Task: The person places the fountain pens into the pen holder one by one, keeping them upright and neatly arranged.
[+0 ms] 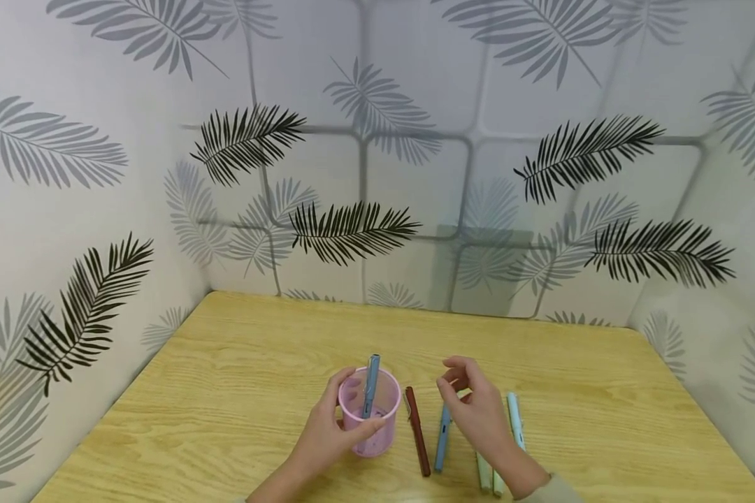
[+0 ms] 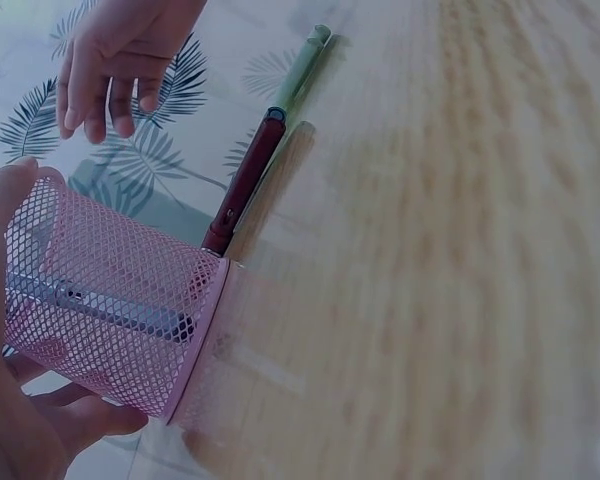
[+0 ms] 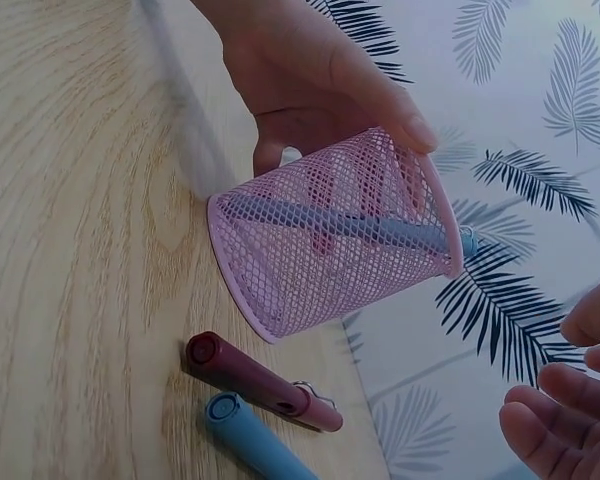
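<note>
My left hand [image 1: 327, 427] grips a pink mesh pen cup [image 1: 384, 441], thumb on the near side near the rim and fingers around the far side. Inside the cup leans a grey-blue pen [image 1: 372, 385], its capped end rising above the rim; in the right wrist view its barrel [image 3: 330, 221] shows through the mesh. To the right of the cup, my right hand [image 1: 483, 418] hovers over the pens with loosely bent fingers and nothing between them. A dark red pen [image 1: 418, 434] lies nearest the cup, with a blue pen [image 1: 442, 441] beside it, partly under the hand in the head view.
Two pale green pens [image 1: 483, 475] lie partly hidden beneath my right wrist. Farther right is a light blue pen [image 1: 514, 416]. The wood-grain table [image 1: 239, 363] meets a leaf-patterned wall covering [image 1: 409, 265] at its back edge.
</note>
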{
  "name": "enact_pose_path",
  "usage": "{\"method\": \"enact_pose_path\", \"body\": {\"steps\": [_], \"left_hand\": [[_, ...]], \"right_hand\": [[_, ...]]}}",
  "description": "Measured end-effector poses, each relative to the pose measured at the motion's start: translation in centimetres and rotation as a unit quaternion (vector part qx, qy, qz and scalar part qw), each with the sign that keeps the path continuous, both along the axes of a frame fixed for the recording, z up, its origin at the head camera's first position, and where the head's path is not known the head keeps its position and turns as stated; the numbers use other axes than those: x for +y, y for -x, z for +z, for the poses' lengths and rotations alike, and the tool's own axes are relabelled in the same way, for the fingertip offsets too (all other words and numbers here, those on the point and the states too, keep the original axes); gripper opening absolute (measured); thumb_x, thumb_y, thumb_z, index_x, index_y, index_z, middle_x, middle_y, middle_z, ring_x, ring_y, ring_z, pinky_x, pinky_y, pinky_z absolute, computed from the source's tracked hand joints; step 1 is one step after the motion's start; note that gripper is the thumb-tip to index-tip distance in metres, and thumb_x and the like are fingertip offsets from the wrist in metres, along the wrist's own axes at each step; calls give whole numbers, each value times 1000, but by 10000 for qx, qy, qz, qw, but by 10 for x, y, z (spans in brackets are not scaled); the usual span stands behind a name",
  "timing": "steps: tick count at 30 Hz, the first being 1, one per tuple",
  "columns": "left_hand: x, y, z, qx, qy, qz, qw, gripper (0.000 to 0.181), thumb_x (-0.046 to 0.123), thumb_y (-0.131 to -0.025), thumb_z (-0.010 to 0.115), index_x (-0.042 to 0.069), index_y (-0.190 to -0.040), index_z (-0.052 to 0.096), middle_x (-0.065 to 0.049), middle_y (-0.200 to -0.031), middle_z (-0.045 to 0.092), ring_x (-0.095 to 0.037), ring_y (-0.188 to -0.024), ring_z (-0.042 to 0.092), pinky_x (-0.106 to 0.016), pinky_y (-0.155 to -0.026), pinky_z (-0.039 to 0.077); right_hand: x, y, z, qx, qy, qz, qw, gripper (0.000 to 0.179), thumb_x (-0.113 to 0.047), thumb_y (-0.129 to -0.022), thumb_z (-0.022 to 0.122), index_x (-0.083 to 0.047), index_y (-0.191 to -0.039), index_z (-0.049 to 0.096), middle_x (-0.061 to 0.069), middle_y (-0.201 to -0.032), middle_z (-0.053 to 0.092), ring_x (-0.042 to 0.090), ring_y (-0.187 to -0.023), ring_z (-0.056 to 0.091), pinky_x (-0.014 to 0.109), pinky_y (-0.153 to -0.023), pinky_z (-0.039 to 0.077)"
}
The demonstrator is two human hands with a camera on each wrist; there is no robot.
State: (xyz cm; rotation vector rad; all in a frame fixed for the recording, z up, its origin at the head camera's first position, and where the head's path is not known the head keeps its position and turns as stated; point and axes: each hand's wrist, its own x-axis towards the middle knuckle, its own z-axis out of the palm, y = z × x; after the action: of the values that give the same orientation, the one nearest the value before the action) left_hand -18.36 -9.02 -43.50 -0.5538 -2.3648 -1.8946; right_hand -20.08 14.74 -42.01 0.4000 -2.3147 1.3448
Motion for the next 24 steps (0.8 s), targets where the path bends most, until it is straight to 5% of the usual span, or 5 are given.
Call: {"method": "enact_pose_path", "body": {"steps": [24], "left_hand": [[0, 0, 1, 1, -46, -45, 10000, 78, 20, -79, 76, 3, -140, 30, -24, -130, 43, -42, -113, 46, -39, -78, 53]], "right_hand": [[32, -9, -3, -455, -208, -461, 9977, 23, -9, -89, 63, -7, -111, 56, 2, -88, 60, 13, -74, 57, 23, -57, 49]]}}
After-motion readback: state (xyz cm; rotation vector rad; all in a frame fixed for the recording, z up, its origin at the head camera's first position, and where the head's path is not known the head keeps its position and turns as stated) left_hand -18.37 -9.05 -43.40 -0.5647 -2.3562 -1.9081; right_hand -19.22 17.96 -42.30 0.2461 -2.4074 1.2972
